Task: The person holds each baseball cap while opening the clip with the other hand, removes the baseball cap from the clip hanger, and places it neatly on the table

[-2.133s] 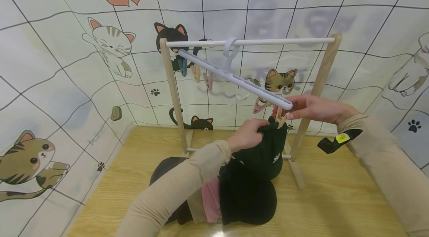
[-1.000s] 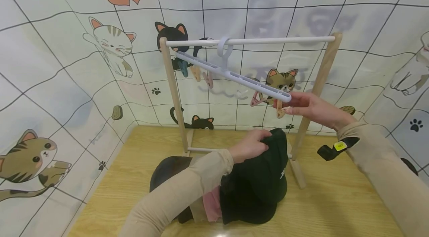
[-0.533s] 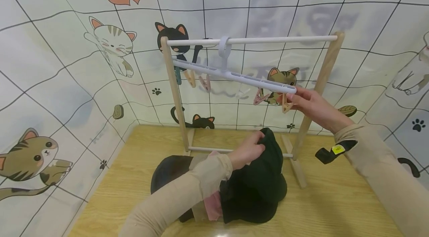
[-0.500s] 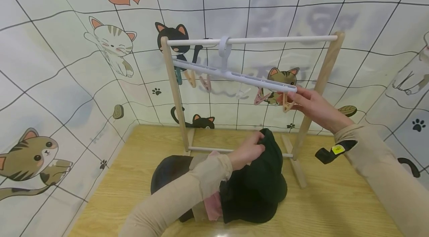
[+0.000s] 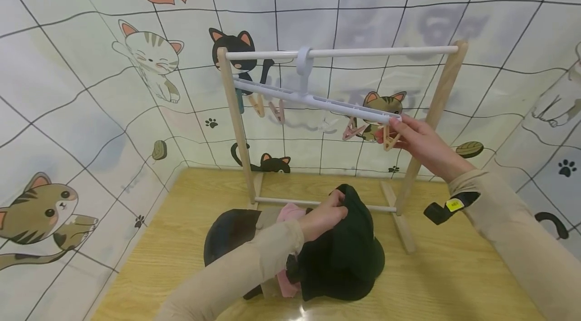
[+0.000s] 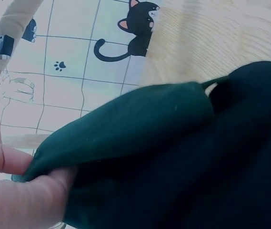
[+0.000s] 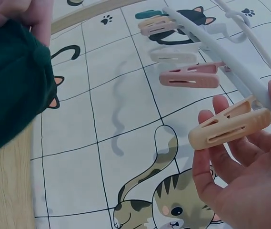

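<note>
My left hand (image 5: 323, 219) pinches the edge of a dark green cap (image 5: 356, 240), held tipped up over the dark pile; in the left wrist view, thumb and fingers close on the cloth of the cap (image 6: 125, 126). My right hand (image 5: 425, 147) grips the right end of a pale lilac clip hanger (image 5: 281, 93), thumb on the bar. Its fingers lie behind a peach clothespin (image 7: 230, 128), whose jaws hold nothing. Pink, white, peach and teal clothespins hang along the same bar; a pink clothespin (image 7: 190, 78) is nearest.
The hanger hooks over the white rail (image 5: 381, 52) of a wooden-legged rack (image 5: 236, 124). Below my left arm lie a black item (image 5: 229, 232), a pink cloth (image 5: 290, 211) and a beige cloth on the wooden table (image 5: 150, 240). A cat-print sheet stands behind.
The green cap has come away from the peach clothespin and moved down and left with my left hand. My right thumb has shifted onto the hanger's end, which has risen, levelling the bar.
</note>
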The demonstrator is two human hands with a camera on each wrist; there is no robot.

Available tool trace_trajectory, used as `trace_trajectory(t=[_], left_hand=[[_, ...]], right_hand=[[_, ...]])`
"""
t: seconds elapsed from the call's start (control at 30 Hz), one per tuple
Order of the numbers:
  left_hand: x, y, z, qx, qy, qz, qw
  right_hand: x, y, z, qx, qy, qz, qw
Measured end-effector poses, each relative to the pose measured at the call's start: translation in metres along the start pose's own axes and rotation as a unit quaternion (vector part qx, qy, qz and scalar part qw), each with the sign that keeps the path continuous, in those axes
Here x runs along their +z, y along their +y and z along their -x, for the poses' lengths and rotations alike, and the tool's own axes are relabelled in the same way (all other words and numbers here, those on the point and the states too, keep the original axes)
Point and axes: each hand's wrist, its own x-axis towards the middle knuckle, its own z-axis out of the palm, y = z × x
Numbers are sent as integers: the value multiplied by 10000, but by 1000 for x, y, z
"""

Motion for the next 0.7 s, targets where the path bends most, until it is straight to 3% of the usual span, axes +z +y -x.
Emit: trace_trajectory(t=[0.37, 0.6, 0.7], left_hand=[[-11, -14, 28, -78, -82, -1150, 9933], [-25, -19, 42, -58, 22, -1277, 9918], [-29, -22, 47, -77, 29, -1233, 9923]], right_hand=[[1, -1, 0, -118, 72, 220, 9997], [2, 4, -1, -110, 6, 258, 9996], [4, 5, 0, 2, 248, 354, 9991]])
